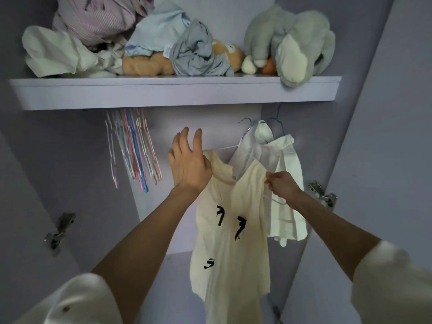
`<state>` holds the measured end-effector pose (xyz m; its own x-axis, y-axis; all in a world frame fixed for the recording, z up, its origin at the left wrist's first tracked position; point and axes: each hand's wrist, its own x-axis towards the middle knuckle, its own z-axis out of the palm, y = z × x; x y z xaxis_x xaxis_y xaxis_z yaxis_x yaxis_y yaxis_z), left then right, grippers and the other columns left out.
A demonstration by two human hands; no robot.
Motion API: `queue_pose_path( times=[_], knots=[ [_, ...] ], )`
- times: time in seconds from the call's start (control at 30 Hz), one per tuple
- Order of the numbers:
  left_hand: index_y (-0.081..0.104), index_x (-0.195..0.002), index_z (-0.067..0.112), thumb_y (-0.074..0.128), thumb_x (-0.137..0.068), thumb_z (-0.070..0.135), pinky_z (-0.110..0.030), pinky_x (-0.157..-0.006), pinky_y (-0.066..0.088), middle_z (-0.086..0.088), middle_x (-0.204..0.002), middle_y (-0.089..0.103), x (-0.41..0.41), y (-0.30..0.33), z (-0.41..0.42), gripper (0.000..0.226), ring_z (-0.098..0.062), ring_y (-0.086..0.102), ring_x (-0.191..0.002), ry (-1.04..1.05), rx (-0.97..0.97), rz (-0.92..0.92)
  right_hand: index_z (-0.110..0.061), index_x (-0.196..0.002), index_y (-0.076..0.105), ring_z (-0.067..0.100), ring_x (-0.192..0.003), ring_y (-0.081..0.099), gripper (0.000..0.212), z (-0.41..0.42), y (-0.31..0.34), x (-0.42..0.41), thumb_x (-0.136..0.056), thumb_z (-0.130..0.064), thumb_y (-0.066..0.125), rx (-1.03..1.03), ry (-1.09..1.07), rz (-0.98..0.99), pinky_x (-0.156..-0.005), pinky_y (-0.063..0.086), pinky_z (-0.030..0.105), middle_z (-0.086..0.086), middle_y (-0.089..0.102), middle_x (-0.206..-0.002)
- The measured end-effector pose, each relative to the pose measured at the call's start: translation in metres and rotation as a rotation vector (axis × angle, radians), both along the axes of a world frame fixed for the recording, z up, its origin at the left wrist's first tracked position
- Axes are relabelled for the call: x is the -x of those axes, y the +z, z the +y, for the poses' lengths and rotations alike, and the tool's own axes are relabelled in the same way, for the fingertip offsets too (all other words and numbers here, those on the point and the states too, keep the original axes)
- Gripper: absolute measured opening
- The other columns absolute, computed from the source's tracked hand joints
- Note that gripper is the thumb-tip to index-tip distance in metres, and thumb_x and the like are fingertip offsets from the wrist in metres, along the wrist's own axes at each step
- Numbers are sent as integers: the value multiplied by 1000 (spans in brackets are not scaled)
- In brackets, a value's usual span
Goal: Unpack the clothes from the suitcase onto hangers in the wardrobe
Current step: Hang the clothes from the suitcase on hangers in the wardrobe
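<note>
A cream top [230,230] with small black bows is going onto a white hanger [228,147] at centre frame, below the shelf [173,92]. The right hand [281,183] pinches the top's right shoulder strap between thumb and fingertips. The left hand [189,164] lies against the left shoulder with its fingers spread and lifted, gripping nothing that I can make out, though the thumb side is hidden by the cloth.

To do this well, I'd say both shoulders should sit level on the hanger arms before either hand lets go, the thin strap pulled well over the arm's end so it cannot slide off.

The top hangs down from between the two hands towards the lower centre. A white shirt [284,183] hangs just behind it to the right, and spare hangers [133,148] dangle well apart at left.
</note>
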<state>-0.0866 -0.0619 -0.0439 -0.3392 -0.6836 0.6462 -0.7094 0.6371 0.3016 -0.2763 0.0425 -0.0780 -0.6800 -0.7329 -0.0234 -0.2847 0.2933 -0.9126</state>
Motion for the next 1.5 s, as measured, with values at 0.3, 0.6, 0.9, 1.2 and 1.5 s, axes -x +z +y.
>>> queue_pose_path(
  times=[0.3,0.6,0.9,1.2,1.5],
  knots=[
    [31,-140,17,28,-74,24,-56,-103,33,-18,-146,35,64,39,-25,66,-39,32,-134,114,485,-131,6,-103,60,37,-104,56,42,-49,8,55,-101,-25,31,-15,-192,406,-75,39,31,25,63,-108],
    [-3,-149,21,50,-85,33,-58,-111,-5,-14,-157,-7,111,42,-76,84,-40,-9,-142,198,520,-155,12,-109,56,38,-111,55,41,-116,16,134,-99,-23,37,76,-288,370,-91,43,39,28,60,-114],
    [-11,-145,22,54,-82,35,-57,-109,-7,-13,-157,-3,115,41,-80,92,-40,-5,-143,241,548,-120,7,-113,51,40,-113,52,33,-124,-3,164,-95,-19,42,74,-309,251,-98,41,45,27,54,-120],
    [-11,-148,26,45,-89,29,-60,-111,-3,-8,-156,-16,81,22,-42,81,-34,-16,-143,140,278,-276,-5,-140,29,39,-132,28,49,-66,6,84,-93,-15,40,-186,-161,657,-105,30,45,18,23,-146],
    [-6,-148,29,37,-95,40,-50,-115,7,-4,-158,-1,-6,-49,25,69,-26,-3,-145,102,-114,-356,-10,-138,40,28,-135,32,45,11,-41,-19,-93,-12,46,56,98,747,-108,30,33,10,31,-148]
  ],
)
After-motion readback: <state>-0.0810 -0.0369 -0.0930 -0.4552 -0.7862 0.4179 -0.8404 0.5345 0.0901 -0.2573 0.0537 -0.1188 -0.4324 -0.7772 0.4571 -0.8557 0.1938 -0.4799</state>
